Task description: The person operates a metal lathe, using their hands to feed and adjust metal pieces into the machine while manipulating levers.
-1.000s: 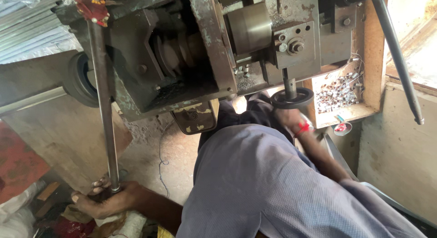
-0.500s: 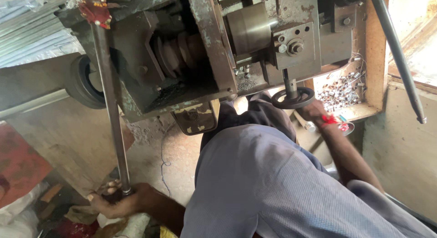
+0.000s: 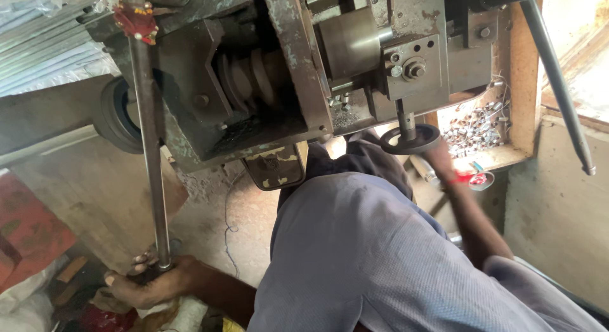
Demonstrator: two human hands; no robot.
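Observation:
My left hand (image 3: 149,282) is at the lower left, closed around the bottom end of a long steel rod (image 3: 151,154). The rod runs up to a red-tagged fitting (image 3: 136,18) on the old grey-green machine (image 3: 285,65). My right hand (image 3: 441,159), with a red thread on its wrist, reaches up to the right rim of a small black handwheel (image 3: 409,140) under the machine and grips it. The wheel partly hides its fingers. My lilac-shirted body (image 3: 361,256) fills the lower middle.
A wooden tray (image 3: 517,65) of several small metal parts (image 3: 476,126) sits at the right behind the handwheel. A long metal lever (image 3: 558,84) slants down the right edge. A black pulley (image 3: 117,116) hangs at the machine's left. A red slab (image 3: 28,224) and rags lie at the lower left.
My right hand has risen from below the handwheel onto its rim. My left hand, holding the rod's lower end, has shifted slightly to the right.

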